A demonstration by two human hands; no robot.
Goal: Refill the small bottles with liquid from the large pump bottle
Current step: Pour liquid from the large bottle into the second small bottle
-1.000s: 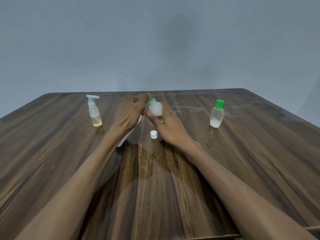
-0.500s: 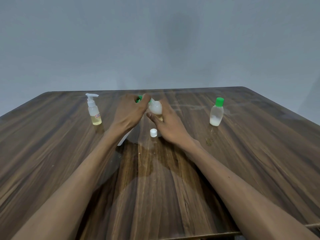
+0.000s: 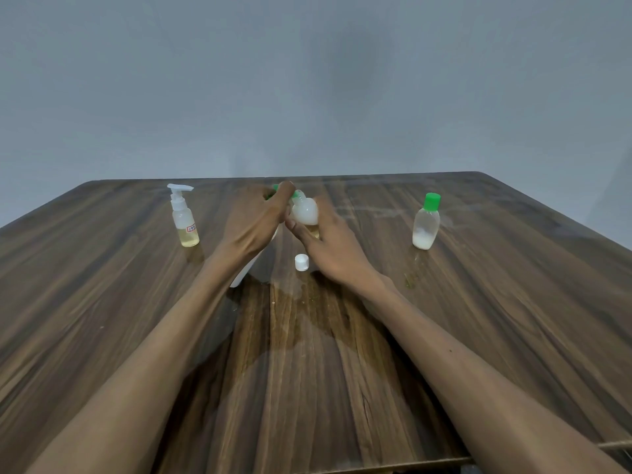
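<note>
Both hands raised mid-table: left hand (image 3: 254,220) presses green pump (image 3: 275,189); right hand (image 3: 333,246) grips small bottle (image 3: 305,211).

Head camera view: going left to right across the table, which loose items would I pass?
Small pump bottle with yellow liquid → loose white cap → green-capped bottle. The bottles in the hands overlap, so they are left out.

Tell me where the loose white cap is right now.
In the head view, the white cap lies on the table near the middle, just below the right hand and right of the left forearm.
</note>
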